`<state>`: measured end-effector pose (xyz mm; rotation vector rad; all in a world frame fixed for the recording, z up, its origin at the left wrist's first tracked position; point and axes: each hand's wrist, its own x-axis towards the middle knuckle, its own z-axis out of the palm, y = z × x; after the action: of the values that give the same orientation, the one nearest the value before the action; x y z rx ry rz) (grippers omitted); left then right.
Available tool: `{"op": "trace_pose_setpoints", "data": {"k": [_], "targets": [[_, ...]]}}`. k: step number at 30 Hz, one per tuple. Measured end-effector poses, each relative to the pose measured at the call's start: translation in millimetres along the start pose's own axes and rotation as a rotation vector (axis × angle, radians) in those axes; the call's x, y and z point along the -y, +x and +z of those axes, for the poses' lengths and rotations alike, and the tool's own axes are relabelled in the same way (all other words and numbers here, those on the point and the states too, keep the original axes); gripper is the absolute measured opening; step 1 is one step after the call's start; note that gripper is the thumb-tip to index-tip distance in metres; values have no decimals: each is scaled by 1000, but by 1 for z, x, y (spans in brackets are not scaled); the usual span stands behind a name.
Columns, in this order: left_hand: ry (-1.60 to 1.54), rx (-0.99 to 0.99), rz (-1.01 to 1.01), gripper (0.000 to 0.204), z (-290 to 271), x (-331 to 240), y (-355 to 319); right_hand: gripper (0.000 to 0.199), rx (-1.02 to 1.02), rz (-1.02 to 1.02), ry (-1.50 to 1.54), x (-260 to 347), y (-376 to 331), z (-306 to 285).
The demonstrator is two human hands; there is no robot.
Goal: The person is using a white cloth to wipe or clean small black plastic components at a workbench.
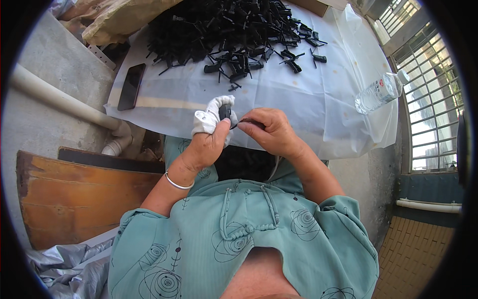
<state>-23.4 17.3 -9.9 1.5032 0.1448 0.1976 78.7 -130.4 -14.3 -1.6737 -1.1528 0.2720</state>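
Note:
My left hand (208, 137) wears a white cloth glove over its fingers, with the thumb bare. It is closed on a small black plastic part (225, 110), pressed between thumb and gloved fingers. Just to the right, my right hand (275, 130) is closed in a pinch on a thin dark object (254, 122), mostly hidden by the fingers. Its tip reaches close to the black part; whether they touch I cannot tell. Beyond my hands, a large heap of similar black plastic parts (219, 35), many with thin prongs, lies on the table.
A translucent plastic sheet (298, 107) covers the table. On it lie a dark phone (132, 87) at left and a clear water bottle (378, 93) at right. A pale pipe (64, 99) and a wooden board (84, 194) stand left. A barred window (430, 94) is on the right.

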Motion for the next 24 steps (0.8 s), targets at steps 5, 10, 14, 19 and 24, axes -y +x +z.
{"op": "trace_pose_setpoints", "data": {"k": [5, 10, 14, 19, 24], "targets": [[-34, 112, 1, 27, 5, -10, -2, 17, 24, 247, 189, 8, 5, 4], [102, 27, 75, 24, 5, -4, 0, 23, -19, 76, 119, 8, 4, 8], [406, -3, 294, 24, 7, 10, 0, 24, 37, 60, 19, 9, 6, 17], [644, -94, 347, 22, -2, 11, -6, 23, 40, 87, 21, 5, 13, 26], [1323, 66, 167, 25, -50, -17, -12, 22, -64, 245, -279, -13, 33, 10]]}}
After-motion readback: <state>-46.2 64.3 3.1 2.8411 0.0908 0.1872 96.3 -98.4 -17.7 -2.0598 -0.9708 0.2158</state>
